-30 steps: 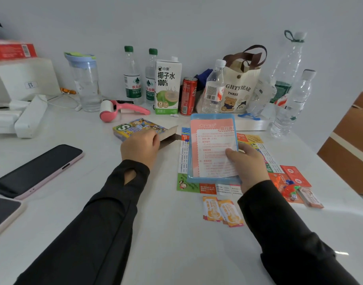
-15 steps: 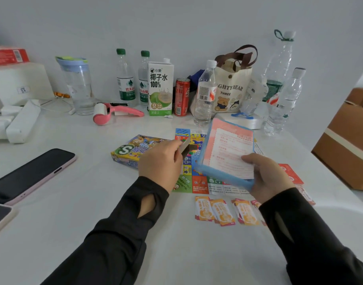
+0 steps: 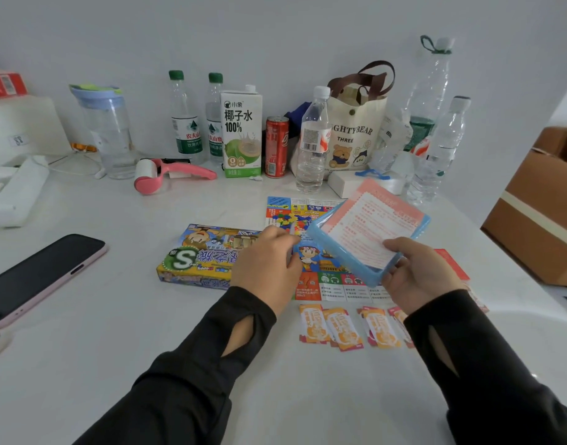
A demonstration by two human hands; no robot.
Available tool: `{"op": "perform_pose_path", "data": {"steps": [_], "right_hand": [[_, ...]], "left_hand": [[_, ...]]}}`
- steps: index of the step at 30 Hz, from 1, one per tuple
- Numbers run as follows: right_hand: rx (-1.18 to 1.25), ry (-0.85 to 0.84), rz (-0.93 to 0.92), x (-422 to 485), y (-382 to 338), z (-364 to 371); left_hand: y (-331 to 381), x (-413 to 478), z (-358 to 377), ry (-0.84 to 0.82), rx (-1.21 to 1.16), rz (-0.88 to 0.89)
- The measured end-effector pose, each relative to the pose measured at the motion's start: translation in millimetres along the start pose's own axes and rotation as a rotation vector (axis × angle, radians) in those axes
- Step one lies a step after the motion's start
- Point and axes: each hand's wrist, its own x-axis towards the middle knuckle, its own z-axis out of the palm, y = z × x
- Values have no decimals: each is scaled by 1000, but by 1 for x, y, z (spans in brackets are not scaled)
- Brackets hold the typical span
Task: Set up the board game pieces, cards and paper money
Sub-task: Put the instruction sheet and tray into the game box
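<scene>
The blue plastic tray [image 3: 338, 250], with a pink-and-white printed sheet [image 3: 368, 226] lying in it, is up off the bench [image 3: 115, 316], tilted with its far end higher. The right hand [image 3: 417, 274] grips its near right corner, thumb on top of the sheet and fingers curled underneath. Below it the colourful game board [image 3: 282, 207] lies flat. Just left sits the game box [image 3: 198, 255]; the left hand [image 3: 266, 261] curls over its right end (whether the fingers actually pinch it, I cannot tell). A row of orange cards [image 3: 343, 329] lies nearer, red cards [image 3: 452, 261] to the right. At the far edge stand a coconut water carton [image 3: 242, 133], a red can [image 3: 276, 146] and a tote bag [image 3: 356, 133]; a phone [image 3: 41, 271] lies at the left.
</scene>
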Motion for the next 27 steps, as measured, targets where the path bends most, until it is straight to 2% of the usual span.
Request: {"op": "perform_pose_path", "data": {"steps": [3, 5, 6, 10, 11, 16, 21, 24, 27], "right_hand": [[6, 2, -7, 0, 3, 1], [21, 4, -20, -1, 5, 3], [28, -1, -36, -2, 5, 5], [62, -49, -101, -7, 12, 11], [48, -57, -111, -9, 15, 13], [-116, -102, -136, -17, 26, 19], [-179, -99, -88, -18, 30, 23], [-144, -40, -101, -18, 20, 22], [-249, 72, -180, -14, 4, 15]], "left_hand": [[3, -2, -3, 51, 6, 13], [9, -2, -8, 158, -132, 10], [13, -2, -11, 160, -241, -26], [34, -1, -21, -119, -794, -358], [35, 0, -19, -151, -861, -420], [30, -2, -6, -82, -916, -547], [23, -1, -8, -9, -889, -571], [21, 1, -13, -8, -897, -557], [18, 4, -15, 4, -857, -498]]}}
